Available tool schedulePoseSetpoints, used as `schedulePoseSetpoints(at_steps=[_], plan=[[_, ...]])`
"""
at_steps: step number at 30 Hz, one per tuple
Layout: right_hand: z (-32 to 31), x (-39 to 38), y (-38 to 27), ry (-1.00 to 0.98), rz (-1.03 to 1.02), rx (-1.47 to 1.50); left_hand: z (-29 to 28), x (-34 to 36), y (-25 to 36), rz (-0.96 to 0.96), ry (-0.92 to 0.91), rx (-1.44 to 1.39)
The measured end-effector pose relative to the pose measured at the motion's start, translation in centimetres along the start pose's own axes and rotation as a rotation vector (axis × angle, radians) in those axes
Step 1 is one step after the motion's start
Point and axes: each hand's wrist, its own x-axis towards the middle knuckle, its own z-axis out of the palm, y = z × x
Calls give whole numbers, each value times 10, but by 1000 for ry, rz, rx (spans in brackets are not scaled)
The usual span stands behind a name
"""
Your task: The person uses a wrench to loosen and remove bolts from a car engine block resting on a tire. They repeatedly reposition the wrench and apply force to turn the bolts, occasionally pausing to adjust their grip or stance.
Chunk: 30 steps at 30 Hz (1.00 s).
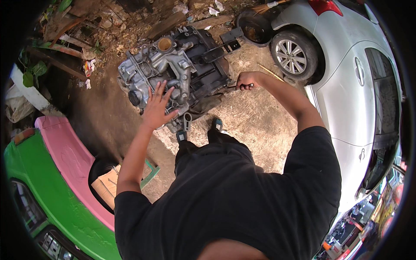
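a silver car (346, 82) stands to the right of the right hand, its rear wheel (291, 55) just beyond that hand. a green and pink vehicle body (56, 173) sits well to the left of and below the left hand. between the two hands, on the dirt ground (255, 125), lies a grey metal engine (173, 73) with a round open port (165, 43) on top and a dark half on its right side. a black round tub (255, 28) sits beyond the right hand, next to the wheel. the left hand (157, 106) is flat on the near left part of the engine, fingers spread wide. the right hand (247, 81) is closed in a fist round a thin dark tool handle (232, 86) at the engine's right edge; what kind of tool it is cannot be told.
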Motion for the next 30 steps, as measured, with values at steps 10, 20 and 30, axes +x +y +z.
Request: schedulePoseSetpoints(at_steps=[10, 20, 30], plan=[[18, 24, 11, 64, -47, 230, 2, 2, 14, -79, -12, 99], [-12, 36, 40, -219, -38, 375, 16, -2, 26, -191, 101, 217], [-17, 22, 47, -95, -211, 208, 19, -3, 29, -239, 138, 237]])
